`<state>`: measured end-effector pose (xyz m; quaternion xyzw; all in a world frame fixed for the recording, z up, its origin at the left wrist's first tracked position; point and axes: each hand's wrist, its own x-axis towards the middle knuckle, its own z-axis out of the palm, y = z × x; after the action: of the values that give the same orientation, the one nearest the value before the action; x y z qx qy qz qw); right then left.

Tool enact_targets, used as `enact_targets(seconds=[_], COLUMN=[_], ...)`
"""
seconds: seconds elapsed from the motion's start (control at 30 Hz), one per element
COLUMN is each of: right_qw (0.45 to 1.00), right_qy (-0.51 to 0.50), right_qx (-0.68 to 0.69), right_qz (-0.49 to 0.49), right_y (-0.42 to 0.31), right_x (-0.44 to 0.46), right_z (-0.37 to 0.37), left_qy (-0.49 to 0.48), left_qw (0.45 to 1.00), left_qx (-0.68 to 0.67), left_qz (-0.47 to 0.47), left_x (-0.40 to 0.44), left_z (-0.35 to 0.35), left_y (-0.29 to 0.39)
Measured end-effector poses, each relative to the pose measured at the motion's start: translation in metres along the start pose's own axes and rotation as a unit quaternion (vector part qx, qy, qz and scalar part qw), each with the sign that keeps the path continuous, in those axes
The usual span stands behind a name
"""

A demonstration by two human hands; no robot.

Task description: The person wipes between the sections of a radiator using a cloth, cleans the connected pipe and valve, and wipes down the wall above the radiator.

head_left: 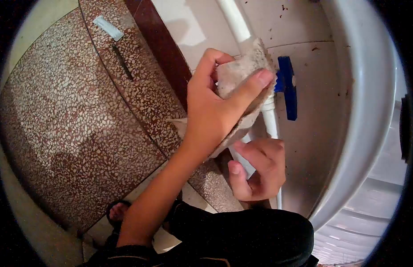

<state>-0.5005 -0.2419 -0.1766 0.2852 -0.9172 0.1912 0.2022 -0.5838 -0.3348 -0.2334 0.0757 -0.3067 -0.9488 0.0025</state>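
My left hand (219, 102) is closed round a dirty grey-white cloth (246, 62), thumb on top, pressing it against the white pipe (235, 20) beside the valve. A blue valve handle (287, 89) sticks out just right of the cloth. Below, my right hand (262, 169) has its fingers curled with thumb and fingertips near each other. A pale strip (244, 161) shows behind these fingers; whether they grip it I cannot tell. The pipe's lower part (270, 123) runs down behind my right hand. The cloth hides the stretch of pipe at the valve.
A large white curved tub (371, 147) stands at the right. On the speckled terrazzo floor (82, 120) at the left lie a small white packet (108, 28) and a thin dark stick-like piece (122, 63). A dark red edge strip (164, 42) borders the floor. My knees are below.
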Motion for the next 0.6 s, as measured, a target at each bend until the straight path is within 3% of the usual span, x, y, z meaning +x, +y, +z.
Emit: enact_targets(seconds=[0.07,0.23,0.3,0.47,0.57,0.6], right_qw=[1.0,0.998,0.996,0.996,0.996,0.996], right_qy=[0.004,0.032,0.058,0.067,0.064,0.062], right_qx=[0.01,0.04,0.059,0.058,0.051,0.054], right_qz=[-0.006,-0.023,-0.029,-0.031,-0.024,-0.02], right_y=[0.002,0.003,0.005,0.001,0.001,0.001], right_x=[-0.001,0.0,-0.002,0.0,-0.001,-0.001], right_z=[0.002,0.006,0.007,0.006,0.006,0.006], left_qy=[0.083,0.058,-0.013,-0.096,-0.128,-0.145], left_qw=[0.947,0.969,0.927,0.879,0.783,0.792], left_qx=[0.174,0.136,0.198,0.266,0.382,0.38], left_qz=[0.257,0.196,0.318,0.384,0.474,0.456], left_x=[0.004,-0.007,-0.003,0.006,0.007,0.005], left_z=[-0.001,0.007,0.004,-0.003,-0.009,-0.012], left_y=[-0.008,0.013,0.011,0.029,0.035,0.034])
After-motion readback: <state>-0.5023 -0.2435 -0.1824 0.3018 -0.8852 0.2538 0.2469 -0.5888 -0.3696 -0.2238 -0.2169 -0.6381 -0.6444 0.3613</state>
